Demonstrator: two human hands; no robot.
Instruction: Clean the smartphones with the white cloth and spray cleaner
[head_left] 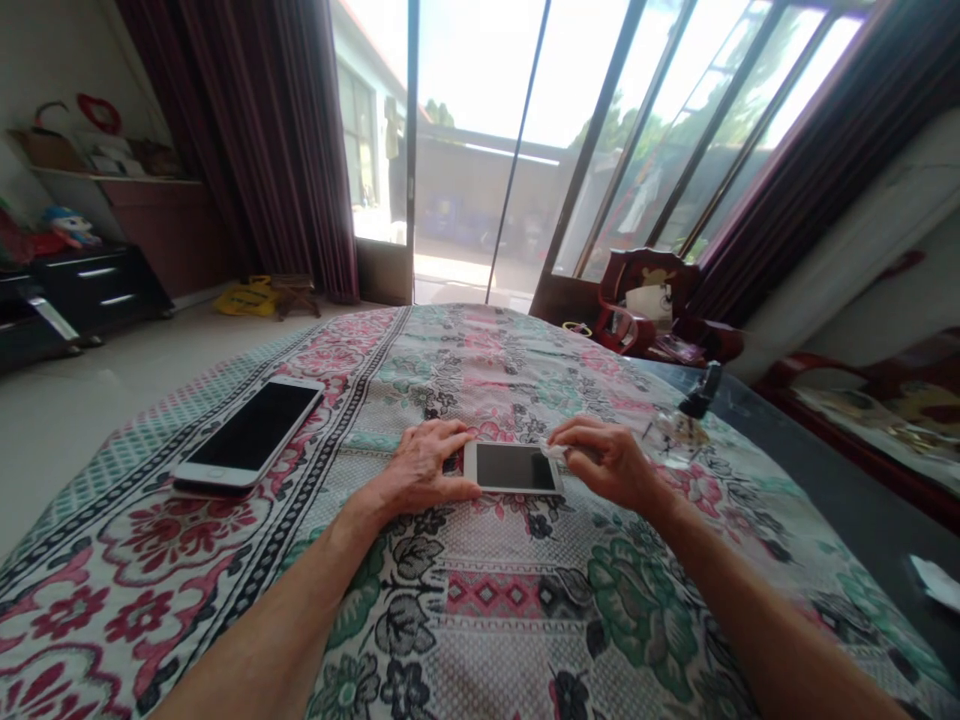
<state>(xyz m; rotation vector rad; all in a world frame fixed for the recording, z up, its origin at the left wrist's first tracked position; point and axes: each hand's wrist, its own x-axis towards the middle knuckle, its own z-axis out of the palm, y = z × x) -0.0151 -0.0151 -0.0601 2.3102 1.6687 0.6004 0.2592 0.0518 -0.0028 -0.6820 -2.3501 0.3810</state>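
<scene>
A small white phone (514,467) with a dark screen lies flat on the flowered tablecloth (480,600) in front of me. My left hand (421,466) grips its left end, thumb along the near edge and fingers over the far edge. My right hand (609,459) is closed in a pinch on a small white wipe (555,451), pressed at the phone's right end. A larger white phone (251,431), screen dark, lies on the cloth to the left, apart from both hands.
A small clear bottle with a dark cap (684,425) stands just right of my right hand. Dark bare table (847,500) shows at the right, with a white paper scrap (937,580). Red wooden chairs (645,310) and glass doors lie beyond.
</scene>
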